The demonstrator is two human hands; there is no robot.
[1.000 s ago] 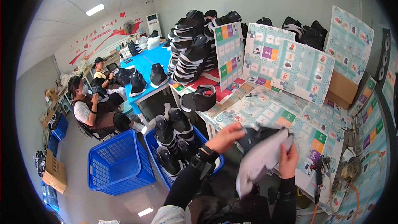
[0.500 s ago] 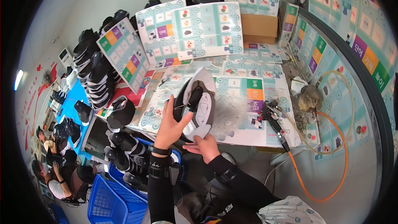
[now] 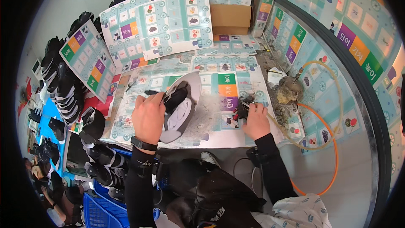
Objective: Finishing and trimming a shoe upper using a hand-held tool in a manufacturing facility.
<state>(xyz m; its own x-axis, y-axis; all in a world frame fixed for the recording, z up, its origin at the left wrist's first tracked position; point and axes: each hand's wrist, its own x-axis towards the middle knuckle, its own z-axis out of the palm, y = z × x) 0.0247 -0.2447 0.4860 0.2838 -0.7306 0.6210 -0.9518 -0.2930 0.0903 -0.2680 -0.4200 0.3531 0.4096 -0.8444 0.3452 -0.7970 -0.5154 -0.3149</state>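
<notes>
Left hand (image 3: 149, 116), on my remote view, gripping the black-and-grey piece (image 3: 182, 116) over the sheet-covered worktable (image 3: 209, 138); right hand (image 3: 256, 122), fingers bent, at the black spray gun (image 3: 242, 109); whether they enclose it I cannot tell.

shoe upper (image 3: 180, 112): black, pale grey | hose (image 3: 336, 160): orange | basket (image 3: 100, 213): blue

Left hand (image 3: 148, 116): back up, fingers curled in a grip, wrist near side. Left forearm (image 3: 141, 190), black-sleeved, runs almost straight far. Right hand (image 3: 256, 121): well apart, right; fingers bent, grip unclear. Right forearm (image 3: 276, 173) slants far and left.
</notes>
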